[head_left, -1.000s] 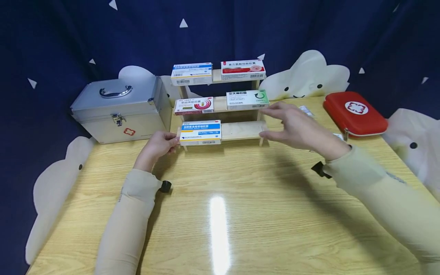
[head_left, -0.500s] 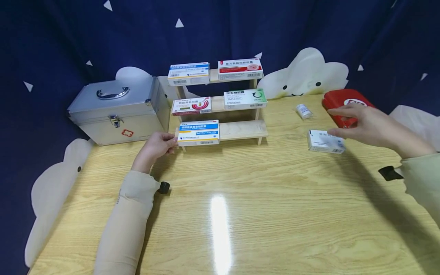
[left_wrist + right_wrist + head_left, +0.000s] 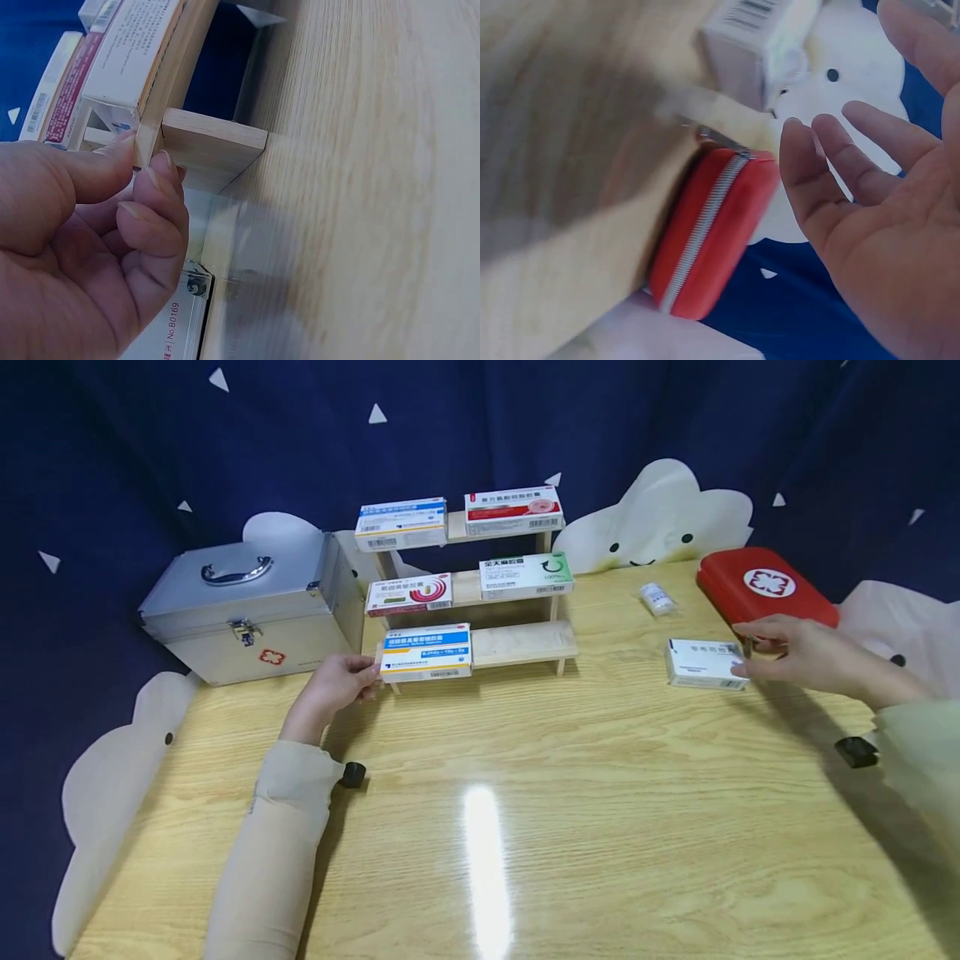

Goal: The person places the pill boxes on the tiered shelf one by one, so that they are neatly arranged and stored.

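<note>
My left hand (image 3: pixel 333 687) pinches the left end of the lowest board of a three-tier wooden shelf (image 3: pixel 521 643). In the left wrist view, thumb and fingers meet at the board edge (image 3: pixel 154 124), beside a blue and white medicine box (image 3: pixel 426 653) on that tier. My right hand (image 3: pixel 821 660) is at the right end of a small white medicine box (image 3: pixel 703 663) lying on the table. Its thumb and fingers are spread apart; the right wrist view shows the box (image 3: pixel 754 49) beyond the fingers, not gripped. Whether the thumb touches the box I cannot tell.
A red zip case (image 3: pixel 765 585) lies behind the right hand, and a small white wrapped roll (image 3: pixel 657 599) near it. Two boxes stand on each upper tier, including a green and white box (image 3: pixel 525 575). A silver metal case (image 3: pixel 247 602) stands left of the shelf.
My right hand has moved right from the shelf's right end to the small white box, lowering beside it. My left hand has stayed at the shelf; the head view has shifted slightly.
</note>
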The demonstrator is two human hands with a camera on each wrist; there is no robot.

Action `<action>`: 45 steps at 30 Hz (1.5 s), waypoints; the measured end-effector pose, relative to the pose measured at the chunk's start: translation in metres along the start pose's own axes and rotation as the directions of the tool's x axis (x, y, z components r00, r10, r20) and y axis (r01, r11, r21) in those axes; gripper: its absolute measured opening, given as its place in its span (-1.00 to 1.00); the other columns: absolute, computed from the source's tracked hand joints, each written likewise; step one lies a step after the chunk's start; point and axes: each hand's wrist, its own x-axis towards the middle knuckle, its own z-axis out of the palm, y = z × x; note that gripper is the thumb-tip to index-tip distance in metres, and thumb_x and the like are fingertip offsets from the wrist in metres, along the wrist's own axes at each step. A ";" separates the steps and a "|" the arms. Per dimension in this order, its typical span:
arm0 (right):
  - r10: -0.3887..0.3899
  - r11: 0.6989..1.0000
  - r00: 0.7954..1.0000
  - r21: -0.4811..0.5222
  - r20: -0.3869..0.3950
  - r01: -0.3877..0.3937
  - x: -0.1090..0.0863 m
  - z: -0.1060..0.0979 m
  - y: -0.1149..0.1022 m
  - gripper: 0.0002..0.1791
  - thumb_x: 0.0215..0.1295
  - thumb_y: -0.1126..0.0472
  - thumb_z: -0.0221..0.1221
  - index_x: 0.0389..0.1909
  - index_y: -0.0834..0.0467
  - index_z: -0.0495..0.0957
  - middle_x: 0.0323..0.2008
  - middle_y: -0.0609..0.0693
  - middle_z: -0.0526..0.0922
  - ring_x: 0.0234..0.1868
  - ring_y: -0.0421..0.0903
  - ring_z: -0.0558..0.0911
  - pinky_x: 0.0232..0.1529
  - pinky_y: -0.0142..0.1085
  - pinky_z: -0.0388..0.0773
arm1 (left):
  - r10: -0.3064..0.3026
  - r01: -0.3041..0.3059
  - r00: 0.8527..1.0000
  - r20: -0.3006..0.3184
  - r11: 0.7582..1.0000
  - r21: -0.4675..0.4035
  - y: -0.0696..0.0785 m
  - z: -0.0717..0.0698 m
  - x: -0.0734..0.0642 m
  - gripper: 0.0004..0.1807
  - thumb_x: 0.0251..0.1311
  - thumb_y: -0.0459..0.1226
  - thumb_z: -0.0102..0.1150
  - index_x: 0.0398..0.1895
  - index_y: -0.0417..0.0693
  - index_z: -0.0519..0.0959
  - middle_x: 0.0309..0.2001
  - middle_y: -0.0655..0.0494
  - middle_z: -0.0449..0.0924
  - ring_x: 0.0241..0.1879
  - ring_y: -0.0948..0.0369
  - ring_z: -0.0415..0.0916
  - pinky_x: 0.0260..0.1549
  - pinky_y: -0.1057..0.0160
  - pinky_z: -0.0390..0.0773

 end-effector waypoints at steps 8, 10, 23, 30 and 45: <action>0.006 1.000 1.000 0.004 0.028 -0.006 0.003 0.012 0.007 -0.06 0.10 -0.08 0.46 0.39 0.31 0.30 0.19 0.36 0.38 0.02 0.23 0.48 -0.10 -0.04 0.43 | 0.005 -0.005 1.000 0.002 1.000 -0.014 -0.001 -0.001 0.000 -0.63 0.53 -0.31 -0.08 0.22 -0.41 0.45 -0.10 -0.25 0.53 -0.37 0.21 0.43 -0.34 0.31 0.53; 0.001 1.000 1.000 0.012 0.026 -0.001 0.004 0.015 0.009 -0.05 0.10 -0.06 0.46 0.39 0.34 0.29 0.18 0.38 0.36 0.01 0.25 0.47 -0.10 -0.01 0.44 | 0.008 -0.008 1.000 0.005 1.000 -0.014 -0.001 -0.001 0.000 -0.63 0.53 -0.31 -0.08 0.22 -0.42 0.45 -0.10 -0.25 0.53 -0.38 0.22 0.42 -0.35 0.31 0.52; 0.064 0.997 0.996 0.039 0.063 -0.066 0.008 0.024 0.013 0.02 0.08 -0.13 0.45 0.40 0.35 0.24 0.24 0.44 0.23 0.08 0.32 0.30 0.02 0.25 0.33 | 0.018 -0.018 1.000 0.009 1.000 -0.012 -0.003 -0.002 -0.001 -0.62 0.53 -0.29 -0.07 0.22 -0.42 0.45 -0.10 -0.27 0.56 -0.39 0.23 0.43 -0.39 0.33 0.50; 0.061 0.998 0.997 0.020 0.049 -0.062 0.010 0.029 0.020 0.04 0.05 -0.18 0.45 0.39 0.36 0.27 0.04 0.33 0.38 -0.05 0.21 0.38 -0.21 -0.10 0.34 | 0.022 -0.022 1.000 0.010 1.000 -0.002 -0.002 -0.002 0.000 -0.62 0.53 -0.29 -0.07 0.20 -0.42 0.46 -0.12 -0.23 0.55 -0.39 0.22 0.42 -0.40 0.34 0.49; 0.012 1.000 1.000 0.001 -0.003 -0.012 0.005 0.030 0.005 -0.05 -0.03 -0.19 0.50 0.28 0.30 0.43 0.06 0.30 0.45 -0.06 0.17 0.45 -0.13 -0.04 0.40 | 0.012 -0.012 1.000 0.003 1.000 -0.001 -0.002 -0.001 -0.001 -0.62 0.52 -0.29 -0.07 0.22 -0.40 0.45 -0.09 -0.25 0.54 -0.39 0.22 0.42 -0.39 0.34 0.50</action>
